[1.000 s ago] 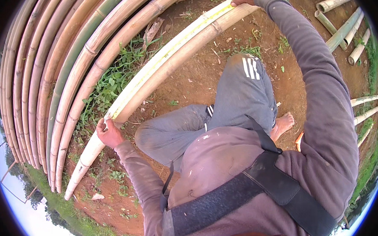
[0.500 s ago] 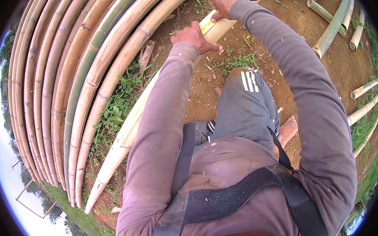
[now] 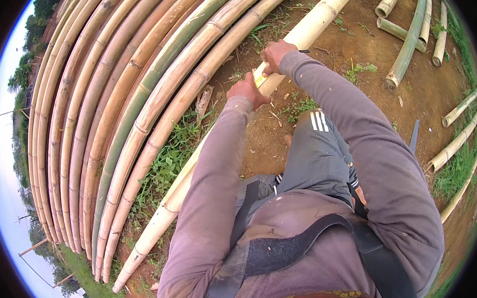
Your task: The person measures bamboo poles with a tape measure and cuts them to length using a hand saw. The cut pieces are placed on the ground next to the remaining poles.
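Note:
A pale bamboo pole [image 3: 323,16] runs diagonally under both my hands. A short stretch of yellow measuring tape [image 3: 259,79] lies along it between them. My left hand [image 3: 248,90] is wrapped over the pole at the tape's lower end, thumb on the near side. Just farther up, my right hand [image 3: 277,57] is closed, its fingertips at the tape's upper end. From behind the right hand sticks out a thin dark stick-like thing [image 3: 304,51]; its kind is unclear. The fingers partly hide the tape, and whether its case is there cannot be seen.
Several long bamboo poles [image 3: 154,83] lie side by side to the left, one of them green. Cut bamboo pieces [image 3: 408,48] lie at the far right, with more poles [image 3: 454,143] below. A grey blade-like strip [image 3: 415,135] shows beside my right arm. Weeds [image 3: 169,158] grow along the poles.
The view has shifted, so the poles and both hands appear lower. My hands keep their places on the pole and tape, slightly closer together. The grey blade-like strip has come into sight.

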`<act>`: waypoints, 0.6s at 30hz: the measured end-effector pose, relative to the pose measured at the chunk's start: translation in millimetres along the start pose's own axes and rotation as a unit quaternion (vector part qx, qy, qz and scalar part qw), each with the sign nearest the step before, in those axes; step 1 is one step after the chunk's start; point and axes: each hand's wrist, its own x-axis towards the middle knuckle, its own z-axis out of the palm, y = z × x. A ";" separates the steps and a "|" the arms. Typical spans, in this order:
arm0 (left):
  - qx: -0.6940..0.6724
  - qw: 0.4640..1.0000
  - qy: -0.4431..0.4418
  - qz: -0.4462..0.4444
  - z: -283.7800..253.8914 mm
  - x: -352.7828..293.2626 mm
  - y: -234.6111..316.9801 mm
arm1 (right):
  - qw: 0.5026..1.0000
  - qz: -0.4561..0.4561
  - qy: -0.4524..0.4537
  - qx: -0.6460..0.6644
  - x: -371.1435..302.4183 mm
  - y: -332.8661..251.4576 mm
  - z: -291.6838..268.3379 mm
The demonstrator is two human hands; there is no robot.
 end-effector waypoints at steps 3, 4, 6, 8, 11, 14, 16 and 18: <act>0.011 1.000 -0.016 -0.008 14.0 -29.4 -44.5 | 1.000 -0.011 -0.016 -0.001 -11.8 -49.9 14.2; -0.010 0.999 -0.035 -0.015 19.5 -41.3 -62.1 | 1.000 -0.013 -0.018 0.001 -20.5 -70.9 19.4; 0.003 1.000 -0.017 -0.025 32.5 -71.6 -97.3 | 1.000 -0.020 -0.019 0.003 -37.5 -115.2 31.7; 0.009 0.999 -0.009 -0.037 46.0 -109.5 -133.6 | 0.999 -0.027 -0.021 0.006 -57.9 -162.2 47.4; 0.010 0.998 0.027 -0.049 72.0 -163.8 -196.2 | 0.998 -0.058 -0.004 0.015 -87.0 -233.8 75.0; 0.028 0.996 0.042 -0.069 96.0 -208.3 -256.9 | 0.995 -0.096 -0.010 0.022 -110.2 -300.9 93.9; 0.024 0.995 0.056 -0.078 104.6 -230.1 -284.1 | 0.993 -0.115 -0.001 0.025 -115.1 -335.4 103.6; 0.018 0.994 0.088 -0.070 113.7 -236.8 -300.8 | 0.993 -0.107 -0.006 0.042 -110.5 -347.9 108.3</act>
